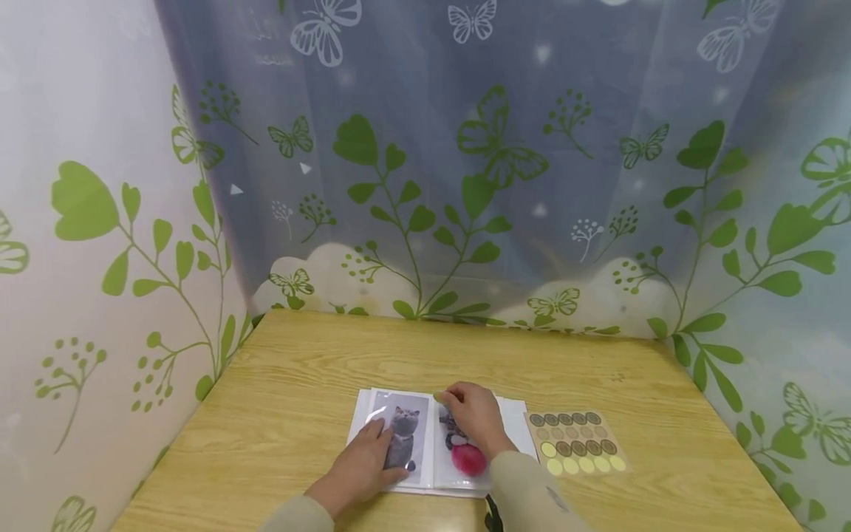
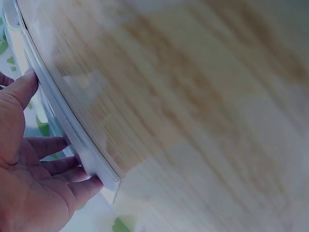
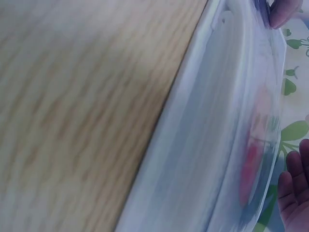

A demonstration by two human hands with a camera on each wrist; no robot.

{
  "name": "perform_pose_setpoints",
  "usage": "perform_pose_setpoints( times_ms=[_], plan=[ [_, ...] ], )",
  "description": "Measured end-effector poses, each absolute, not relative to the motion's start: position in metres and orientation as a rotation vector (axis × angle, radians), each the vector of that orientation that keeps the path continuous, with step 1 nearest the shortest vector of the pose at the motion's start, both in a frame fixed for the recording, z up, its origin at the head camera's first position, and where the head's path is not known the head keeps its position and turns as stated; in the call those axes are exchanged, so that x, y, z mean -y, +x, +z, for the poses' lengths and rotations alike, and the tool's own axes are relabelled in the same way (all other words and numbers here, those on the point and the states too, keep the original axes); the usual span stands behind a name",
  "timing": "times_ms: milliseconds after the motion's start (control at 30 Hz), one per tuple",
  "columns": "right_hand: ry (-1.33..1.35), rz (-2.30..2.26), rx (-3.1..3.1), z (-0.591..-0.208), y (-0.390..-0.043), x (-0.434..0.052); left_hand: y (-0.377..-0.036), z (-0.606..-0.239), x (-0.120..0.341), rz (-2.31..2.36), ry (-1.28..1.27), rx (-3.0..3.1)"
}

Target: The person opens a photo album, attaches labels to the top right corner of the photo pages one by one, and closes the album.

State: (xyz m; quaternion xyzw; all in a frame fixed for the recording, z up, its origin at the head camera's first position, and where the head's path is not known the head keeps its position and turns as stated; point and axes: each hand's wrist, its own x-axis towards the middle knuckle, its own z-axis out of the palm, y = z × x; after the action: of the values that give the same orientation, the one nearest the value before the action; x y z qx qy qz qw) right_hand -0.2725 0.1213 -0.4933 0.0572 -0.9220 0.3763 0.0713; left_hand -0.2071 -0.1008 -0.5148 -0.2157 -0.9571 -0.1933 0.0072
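An open photo album (image 1: 513, 415) with clear sleeves lies near the table's front edge. My left hand (image 1: 374, 443) rests flat on the left page, partly covering a grey cat photo (image 1: 407, 423). Over the right page my right hand (image 1: 449, 401) arches with curled fingers and pinches a small yellow-green sticker (image 1: 438, 397) at the page's top. A red ball in the right photo (image 1: 468, 459) shows below the wrist. In the left wrist view my left hand (image 2: 34, 179) lies against the album's edge (image 2: 72, 130). The right wrist view shows the album (image 3: 212, 145) and one fingertip (image 3: 282, 12).
A tan sheet of round stickers (image 1: 577, 442), brown and yellow, lies just right of the album. The wooden table (image 1: 299, 369) is hemmed in by curtains printed with green leaves and butterflies (image 1: 465, 185) on the left, back and right.
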Motion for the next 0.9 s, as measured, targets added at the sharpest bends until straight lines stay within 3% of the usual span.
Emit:
perform_pose_setpoints(
  times_ms=[900],
  plan=[
    [0.343, 0.828, 2.828, -0.503, -0.300, -0.095, -0.206, -0.513, 0.101, -0.539, -0.693, 3.000]
  ],
)
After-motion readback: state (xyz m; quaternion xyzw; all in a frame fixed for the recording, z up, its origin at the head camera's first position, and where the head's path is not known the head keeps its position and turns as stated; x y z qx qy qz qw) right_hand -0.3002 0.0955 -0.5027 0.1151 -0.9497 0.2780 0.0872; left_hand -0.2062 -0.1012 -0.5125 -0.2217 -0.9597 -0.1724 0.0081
